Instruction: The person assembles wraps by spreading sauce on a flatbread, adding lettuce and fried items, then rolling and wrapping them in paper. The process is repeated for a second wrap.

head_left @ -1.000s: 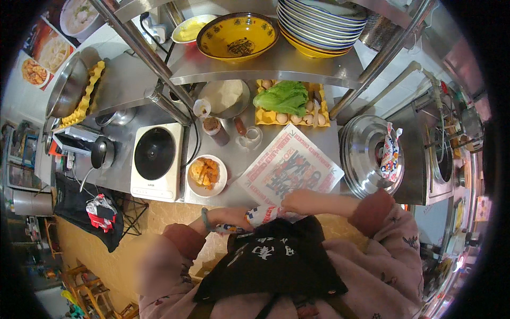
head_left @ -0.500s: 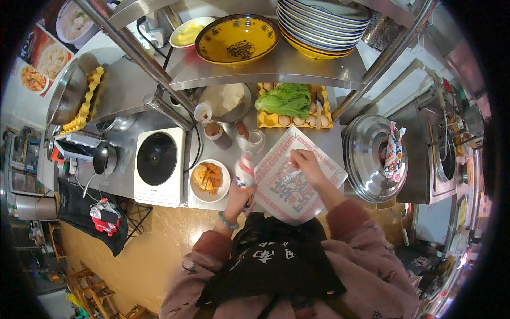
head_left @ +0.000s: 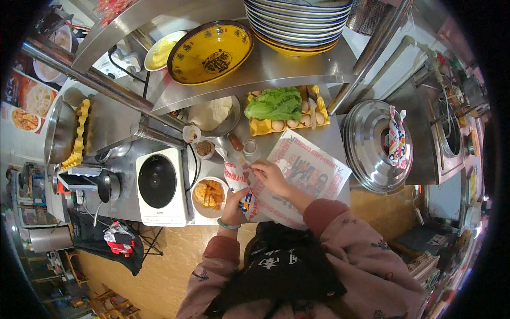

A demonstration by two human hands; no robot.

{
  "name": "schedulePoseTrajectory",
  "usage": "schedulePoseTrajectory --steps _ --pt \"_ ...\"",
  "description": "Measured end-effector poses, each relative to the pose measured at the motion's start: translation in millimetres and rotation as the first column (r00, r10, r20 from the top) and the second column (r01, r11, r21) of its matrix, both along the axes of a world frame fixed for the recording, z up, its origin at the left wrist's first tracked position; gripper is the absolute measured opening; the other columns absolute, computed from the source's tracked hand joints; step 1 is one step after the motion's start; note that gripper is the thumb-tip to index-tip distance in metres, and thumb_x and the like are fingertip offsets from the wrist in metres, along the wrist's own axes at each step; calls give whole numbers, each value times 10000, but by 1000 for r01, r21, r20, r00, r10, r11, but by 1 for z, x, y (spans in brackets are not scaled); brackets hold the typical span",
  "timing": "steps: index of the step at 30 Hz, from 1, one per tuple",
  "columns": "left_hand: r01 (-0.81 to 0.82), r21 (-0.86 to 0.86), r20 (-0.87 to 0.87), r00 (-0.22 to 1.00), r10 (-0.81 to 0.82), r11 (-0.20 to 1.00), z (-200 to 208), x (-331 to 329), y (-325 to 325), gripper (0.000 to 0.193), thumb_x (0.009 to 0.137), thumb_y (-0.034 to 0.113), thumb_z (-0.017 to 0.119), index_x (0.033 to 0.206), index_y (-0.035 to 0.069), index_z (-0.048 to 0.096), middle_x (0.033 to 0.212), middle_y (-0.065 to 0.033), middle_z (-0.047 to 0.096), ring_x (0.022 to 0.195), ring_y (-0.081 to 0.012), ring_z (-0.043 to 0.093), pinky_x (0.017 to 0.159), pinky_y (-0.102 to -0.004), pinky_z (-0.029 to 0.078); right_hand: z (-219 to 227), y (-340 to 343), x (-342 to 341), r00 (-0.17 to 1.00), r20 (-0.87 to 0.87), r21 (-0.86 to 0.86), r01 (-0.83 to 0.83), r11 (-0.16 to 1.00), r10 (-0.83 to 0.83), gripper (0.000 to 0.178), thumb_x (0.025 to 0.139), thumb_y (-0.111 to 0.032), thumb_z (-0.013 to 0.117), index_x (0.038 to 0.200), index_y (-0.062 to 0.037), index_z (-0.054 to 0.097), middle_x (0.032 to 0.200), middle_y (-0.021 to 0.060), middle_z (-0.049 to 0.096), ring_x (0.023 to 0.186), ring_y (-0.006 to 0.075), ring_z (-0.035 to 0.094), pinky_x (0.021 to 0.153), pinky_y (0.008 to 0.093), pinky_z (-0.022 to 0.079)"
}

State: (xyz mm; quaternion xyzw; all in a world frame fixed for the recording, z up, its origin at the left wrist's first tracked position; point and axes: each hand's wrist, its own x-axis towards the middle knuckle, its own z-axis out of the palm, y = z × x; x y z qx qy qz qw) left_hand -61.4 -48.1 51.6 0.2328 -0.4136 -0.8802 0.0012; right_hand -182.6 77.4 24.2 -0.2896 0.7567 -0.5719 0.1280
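My left hand [head_left: 231, 208] is wrapped round the lower part of a paper-wrapped roll [head_left: 235, 178], a narrow packet in red, white and blue printed paper, held upright. Just right of its upper part, my right hand [head_left: 272, 177] has its fingertips drawn together in a pinch. What they hold, if anything, is too small to make out. Under my right forearm lies printed wrapping paper [head_left: 317, 166], set at a slant on the steel counter. A white bowl [head_left: 195, 204] of orange-yellow food pieces sits left of my left hand. A small glass jar [head_left: 249, 148] stands beyond my right fingertips.
A brown sauce jar [head_left: 204, 150] and a pan [head_left: 234, 119] holding pale, flat pieces are behind the bowl. Lettuce [head_left: 273, 103] rests on a yellow egg tray [head_left: 256, 127]. An induction cooker [head_left: 178, 212] is left; stacked steel lids [head_left: 366, 170] with another wrapped roll [head_left: 396, 141] are right.
My right hand has moved left, from above the wrapping paper to beside the wrapped roll. My left hand still holds the roll. The whole view has tilted slightly.
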Motion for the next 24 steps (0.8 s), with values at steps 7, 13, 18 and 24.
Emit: schedulePoseTrajectory --steps 7,13,18,24 --pt "123 -77 57 991 -118 989 21 -6 -2 469 728 99 679 1156 17 505 951 -42 596 826 -140 573 718 -276 466 12 2 -18 993 -88 6 -81 997 81 238 770 -51 597 1003 -55 647 955 118 607 871 300 600 741 338 477" --pt "376 -318 154 926 -344 870 28 -15 -15 372 699 137 717 1019 17 570 797 -11 598 692 -123 563 623 -259 471 40 17 -40 955 51 90 -295 951 292 156 737 -94 661 881 -40 684 911 86 628 831 256 618 722 330 477" --pt "443 -530 98 879 -467 723 44 -28 -14 497 664 100 711 1115 -7 530 931 -28 596 823 -109 547 741 -255 456 54 26 -46 945 209 85 -275 958 253 137 724 -96 677 838 -20 682 865 67 632 763 206 619 693 299 476" --pt "402 -599 -18 858 -513 692 61 -32 -6 584 649 67 690 1193 -6 492 1094 -73 568 986 -137 523 891 -278 405 43 32 -56 867 345 -87 -353 932 360 99 748 -42 668 839 -7 650 850 79 633 792 160 603 716 286 469"
